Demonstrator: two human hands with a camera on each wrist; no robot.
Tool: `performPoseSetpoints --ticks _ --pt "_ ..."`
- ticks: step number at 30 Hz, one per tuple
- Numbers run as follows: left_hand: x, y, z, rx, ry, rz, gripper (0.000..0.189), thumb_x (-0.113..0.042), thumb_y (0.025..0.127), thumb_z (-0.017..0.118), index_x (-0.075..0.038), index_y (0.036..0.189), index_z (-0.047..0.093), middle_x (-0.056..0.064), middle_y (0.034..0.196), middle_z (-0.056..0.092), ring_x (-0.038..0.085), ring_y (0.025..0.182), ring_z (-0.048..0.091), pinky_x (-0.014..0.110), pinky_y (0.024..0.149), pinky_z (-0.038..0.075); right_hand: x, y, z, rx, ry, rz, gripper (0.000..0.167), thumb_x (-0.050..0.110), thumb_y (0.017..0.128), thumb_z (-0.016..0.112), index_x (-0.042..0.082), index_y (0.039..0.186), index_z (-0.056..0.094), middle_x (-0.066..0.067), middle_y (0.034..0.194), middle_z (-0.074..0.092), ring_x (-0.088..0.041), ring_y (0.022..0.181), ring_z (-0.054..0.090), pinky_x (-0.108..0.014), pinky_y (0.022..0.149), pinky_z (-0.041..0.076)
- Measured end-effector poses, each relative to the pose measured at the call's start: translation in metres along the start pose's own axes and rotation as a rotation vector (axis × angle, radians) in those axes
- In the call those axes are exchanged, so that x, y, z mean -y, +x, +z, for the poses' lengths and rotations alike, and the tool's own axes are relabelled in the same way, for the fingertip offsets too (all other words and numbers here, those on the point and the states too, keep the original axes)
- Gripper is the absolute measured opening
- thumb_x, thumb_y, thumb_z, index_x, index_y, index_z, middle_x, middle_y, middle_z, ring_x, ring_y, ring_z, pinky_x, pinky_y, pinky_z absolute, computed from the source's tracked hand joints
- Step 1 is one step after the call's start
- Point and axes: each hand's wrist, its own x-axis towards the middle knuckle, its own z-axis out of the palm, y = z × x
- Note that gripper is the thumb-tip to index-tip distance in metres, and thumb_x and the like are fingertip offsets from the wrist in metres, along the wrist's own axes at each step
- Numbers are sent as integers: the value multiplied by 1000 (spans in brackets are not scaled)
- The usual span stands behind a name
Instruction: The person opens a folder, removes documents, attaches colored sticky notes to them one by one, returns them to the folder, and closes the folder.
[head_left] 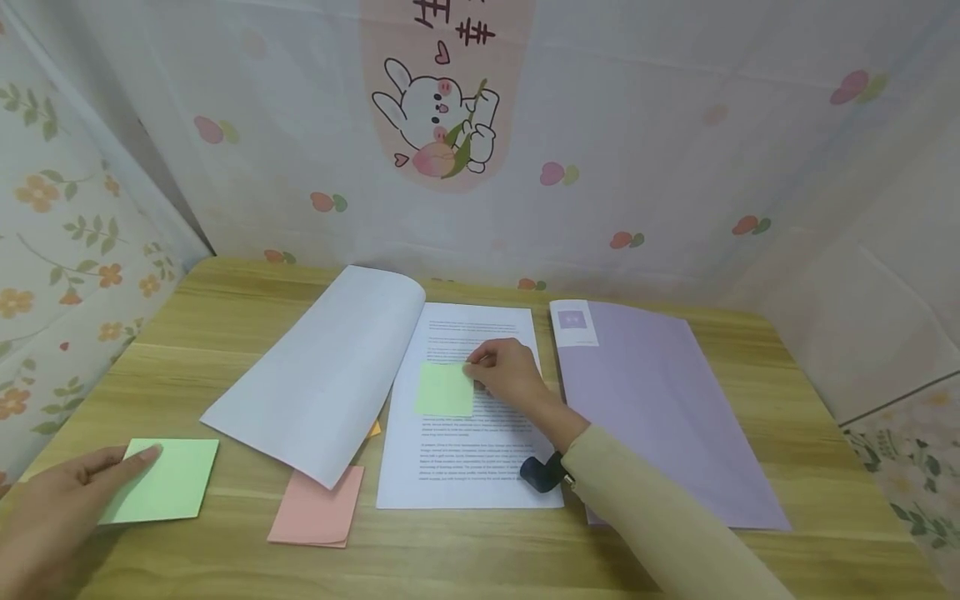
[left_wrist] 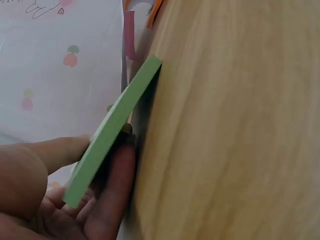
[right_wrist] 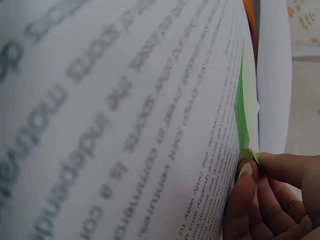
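At the table's left front, my left hand (head_left: 67, 508) grips a pad of green sticky notes (head_left: 176, 479), thumb on top and fingers beneath. In the left wrist view the pad's thick edge (left_wrist: 112, 132) tilts up off the wood. My right hand (head_left: 510, 375) pinches one green sticky note (head_left: 444, 390) by its upper right corner, over a printed page (head_left: 487, 487). The right wrist view shows thumb and finger (right_wrist: 280, 165) on that corner, with the note (right_wrist: 245, 105) standing slightly away from the text. Whether its far edge touches the paper I cannot tell.
A white sheet (head_left: 322, 367) lies folded over to the left of the printed page. Partly under it are a pink sticky note pad (head_left: 318, 508) and an orange piece (head_left: 374, 430). A purple folder (head_left: 652, 400) lies at the right, beneath my right forearm. A printed curtain (head_left: 637, 150) hangs behind the table.
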Motion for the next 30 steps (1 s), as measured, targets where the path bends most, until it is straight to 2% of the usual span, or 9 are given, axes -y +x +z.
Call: performPoseSetpoints --ticks 1,2,5,8,11,18,21,25,30 --pt "-1 -1 1 -26 52 18 99 -65 101 38 14 154 12 38 160 6 58 147 17 65 116 28 0 0 0 -4 -12 -8 8 14 91 75 7 96 75 -5 78 72 -13 62 60 -21 55 49" --pt "-2 -2 2 -55 104 59 97 -63 101 41 17 151 17 39 157 12 64 143 12 73 110 24 1 0 0 -8 -23 -17 8 14 91 75 7 96 75 -5 77 72 -13 61 60 -21 55 48" --pt "-5 -4 4 -147 298 168 91 -58 102 48 23 141 35 44 142 39 66 127 38 69 93 42 1 -1 -1 -22 -44 -36 8 14 91 75 7 96 75 -5 77 71 -13 59 59 -20 53 48" --pt "-11 -6 8 -238 422 253 86 -55 99 56 24 131 48 45 122 56 59 105 57 61 79 49 1 -2 -1 -29 -41 -45 8 13 91 75 6 95 75 -6 77 70 -13 58 57 -21 53 47" --pt "-17 -11 11 -277 455 267 88 -58 95 61 23 126 52 45 115 58 51 95 60 57 74 49 1 -2 -1 -32 -35 -54 7 12 91 74 5 94 75 -6 77 71 -12 57 57 -21 53 47" --pt "-30 -22 18 -295 512 242 92 -64 93 59 20 127 50 43 121 57 54 99 59 56 73 48 3 -3 0 -37 -45 -57 7 11 90 75 5 93 74 -6 79 73 -11 58 58 -19 53 48" --pt "-34 -26 20 -310 522 245 90 -64 93 59 19 126 52 42 121 57 51 95 62 56 70 48 4 -3 0 -46 -65 -57 6 11 90 76 5 92 75 -6 79 73 -12 60 59 -19 54 47" --pt "-36 -30 22 -328 551 270 88 -63 95 57 20 122 55 44 118 56 51 98 56 62 75 46 4 -3 2 -63 -95 -66 6 11 89 76 6 91 75 -6 80 73 -12 67 60 -19 58 46" --pt "-38 -36 26 -368 582 346 80 -59 99 52 18 124 55 43 119 55 55 107 48 69 80 43 3 -3 4 -82 -116 -91 5 10 88 77 6 89 75 -6 80 73 -13 70 61 -19 62 46"
